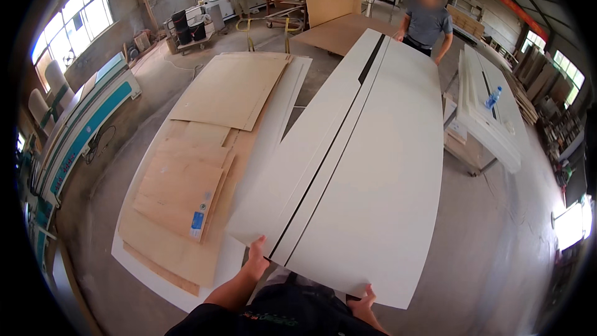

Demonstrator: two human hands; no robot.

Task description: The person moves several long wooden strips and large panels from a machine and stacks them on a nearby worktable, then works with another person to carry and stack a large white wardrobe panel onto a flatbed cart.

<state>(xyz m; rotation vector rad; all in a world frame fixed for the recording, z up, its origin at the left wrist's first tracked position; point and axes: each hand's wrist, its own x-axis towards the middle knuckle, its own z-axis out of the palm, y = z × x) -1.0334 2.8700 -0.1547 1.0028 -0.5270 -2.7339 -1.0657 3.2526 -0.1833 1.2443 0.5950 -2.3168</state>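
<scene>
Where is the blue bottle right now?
In the head view, the blue bottle is toward the right, on a white panel near its dark stripe, to the right of the striped panel gripped by the left hand and right hand.

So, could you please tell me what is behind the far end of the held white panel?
A grey-shirted person stands there, and a flat brown board partly shows. The white panel covers the person's lower legs and part of that board; those cannot be seen.

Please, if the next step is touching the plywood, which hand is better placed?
Probably the left hand: it holds the panel by its near edge, toward the plywood. The right hand holds that edge farther away.
</scene>
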